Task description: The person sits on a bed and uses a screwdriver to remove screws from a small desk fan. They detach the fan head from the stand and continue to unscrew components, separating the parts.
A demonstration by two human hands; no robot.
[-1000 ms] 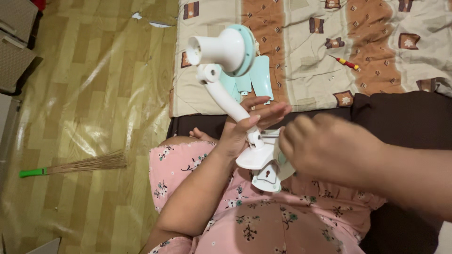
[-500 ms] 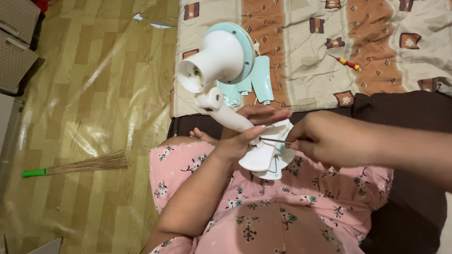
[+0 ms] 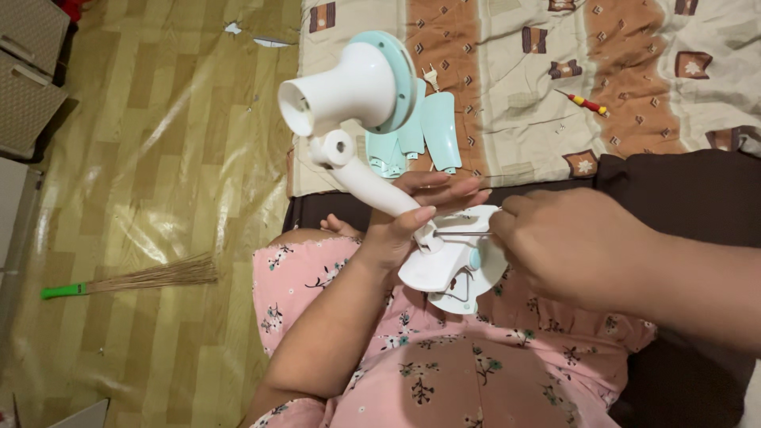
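A: Entry, head view. Object in hand: a small white fan [image 3: 380, 158], blades and guard off. Its round base [image 3: 452, 265] sits low over the lap, on the pink flowered dress [image 3: 444, 372]. The neck [image 3: 372, 186] slants up and to the left, and the motor housing [image 3: 349, 87], white with a pale green back ring, hangs over the edge of the blanket.

B: Grip on it?

A: Left hand [image 3: 412, 218] is wrapped around the lower neck just above the base, thumb on the near side, fingers [image 3: 452, 190] laid loosely across the far side (more a cradle than a tight clamp). Right hand [image 3: 571, 246] is closed into a fist around a thin metal tool [image 3: 464, 235]. Only the shaft shows; the handle is hidden inside the fist.

B: Where does the tip go?

A: The shaft runs level toward the joint where neck meets base. Whether the tip actually touches, I cannot tell; the thumb covers that spot.

B: Surroundings, working outward?

A: Just behind the housing, pale green fan blades [image 3: 432, 127] lie on the patterned beige and brown blanket [image 3: 507, 87], with a white plug [image 3: 432, 78] beside them. Further right on the blanket, well apart from the hands, a screwdriver [image 3: 585, 102] with a red and yellow handle. A dark brown cushion [image 3: 682, 190] lies under the right forearm.

B: And the floor?

A: Yellow wood-pattern flooring [image 3: 158, 158], glossy. A stick broom [image 3: 135, 279] with a green handle lies to the left.
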